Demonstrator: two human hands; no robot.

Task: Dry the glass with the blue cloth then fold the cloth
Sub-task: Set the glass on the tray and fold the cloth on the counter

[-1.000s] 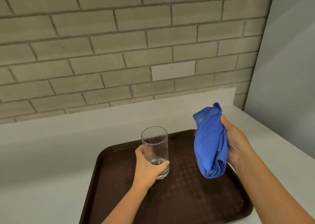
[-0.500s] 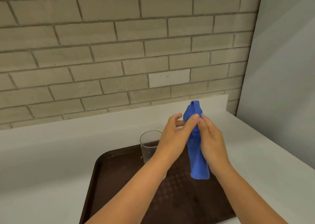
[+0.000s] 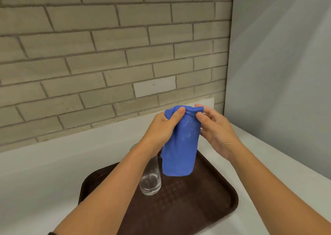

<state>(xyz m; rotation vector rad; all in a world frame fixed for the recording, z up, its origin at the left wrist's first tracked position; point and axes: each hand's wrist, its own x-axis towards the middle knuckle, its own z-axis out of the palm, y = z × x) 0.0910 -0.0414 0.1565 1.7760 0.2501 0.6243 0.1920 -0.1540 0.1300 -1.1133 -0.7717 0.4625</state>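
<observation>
The blue cloth (image 3: pixel 180 145) hangs in the air above the tray, pinched along its top edge by both hands. My left hand (image 3: pixel 161 129) grips its top left corner and my right hand (image 3: pixel 215 129) grips its top right corner. The clear glass (image 3: pixel 150 179) stands upright on the dark brown tray (image 3: pixel 206 204), just below and left of the cloth. My left forearm hides the glass's upper part. Neither hand touches the glass.
The tray lies on a white counter (image 3: pixel 44 177) with a low white backsplash. A brick wall (image 3: pixel 107 55) rises behind it and a plain grey wall (image 3: pixel 279 73) closes the right side, meeting the counter in a corner.
My left hand let go of the glass and came up to the cloth. Both hands have since moved apart along the top edge, spreading the bunched cloth wider.
</observation>
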